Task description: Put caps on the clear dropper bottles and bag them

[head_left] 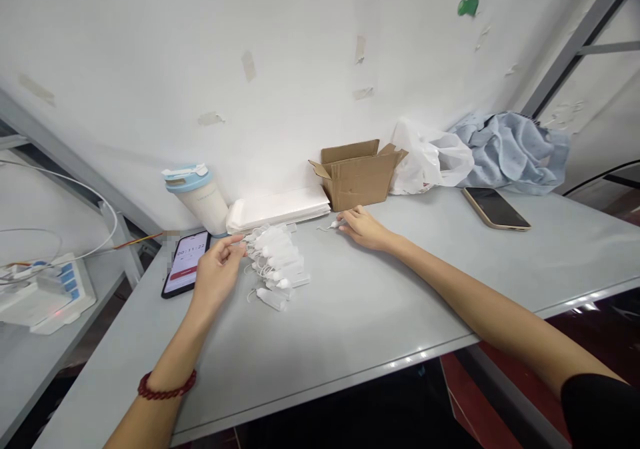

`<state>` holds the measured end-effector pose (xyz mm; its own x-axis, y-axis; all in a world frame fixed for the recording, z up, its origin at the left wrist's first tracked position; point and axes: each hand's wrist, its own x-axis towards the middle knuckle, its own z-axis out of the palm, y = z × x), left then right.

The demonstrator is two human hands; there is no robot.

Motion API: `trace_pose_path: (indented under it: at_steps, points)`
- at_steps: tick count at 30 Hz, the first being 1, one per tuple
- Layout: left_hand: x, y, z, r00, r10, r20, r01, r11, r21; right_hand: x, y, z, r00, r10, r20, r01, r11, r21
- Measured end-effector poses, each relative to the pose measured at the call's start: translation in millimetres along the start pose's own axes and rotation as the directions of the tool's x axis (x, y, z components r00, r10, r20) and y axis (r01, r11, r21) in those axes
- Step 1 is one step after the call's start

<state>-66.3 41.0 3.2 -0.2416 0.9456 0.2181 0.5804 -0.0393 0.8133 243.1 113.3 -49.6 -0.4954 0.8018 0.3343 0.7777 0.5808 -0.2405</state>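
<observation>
A pile of small translucent plastic bottles with white caps and thin cord loops lies on the grey table. At the pile's upper left edge is my left hand, its thumb and fingers pinched together by a cap end; what lies between the fingertips is too small to make out. To the right of the pile, my right hand rests low over the table with its fingers closed on a small bottle. Only its white cap end and cord show; the fingers cover the rest.
Along the wall stand a cup with a blue lid, a stack of white packets, an open cardboard box, a white plastic bag and blue cloth. A phone showing a timer lies left, another phone right.
</observation>
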Motion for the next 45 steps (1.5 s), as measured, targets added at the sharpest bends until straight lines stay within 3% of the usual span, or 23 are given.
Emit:
trace_pose_path:
  at_steps: [11, 17, 21, 24, 27, 45]
  points:
    - [-4, 3, -0.5, 1.000, -0.015, -0.014, 0.015, 0.999, -0.041, -7, -22, -5, 0.999, -0.044, 0.029, 0.043, 0.999, 0.014]
    - [-15, 9, 1.7, 0.997, 0.071, -0.015, -0.073, 0.984, -0.161, -15, -45, -11, 0.975, -0.169, -0.147, 0.193, 0.967, 0.164]
    - [-31, 18, 4.4, 0.977, 0.140, 0.163, -0.083, 0.946, -0.314, -24, -72, -24, 0.962, -0.164, -0.218, 0.230, 0.919, 0.320]
    - [-39, 24, 7.5, 0.935, 0.144, 0.325, -0.034, 0.946, -0.321, -31, -92, -33, 0.956, -0.176, -0.235, 0.258, 0.885, 0.388]
    - [-41, 25, 9.9, 0.904, 0.143, 0.402, -0.020, 0.956, -0.294, -34, -103, -37, 0.953, -0.192, -0.233, 0.278, 0.857, 0.433]
    - [-43, 21, 12.5, 0.849, 0.265, 0.457, -0.181, 0.959, -0.219, -37, -107, -28, 0.944, -0.244, -0.221, 0.321, 0.832, 0.453]
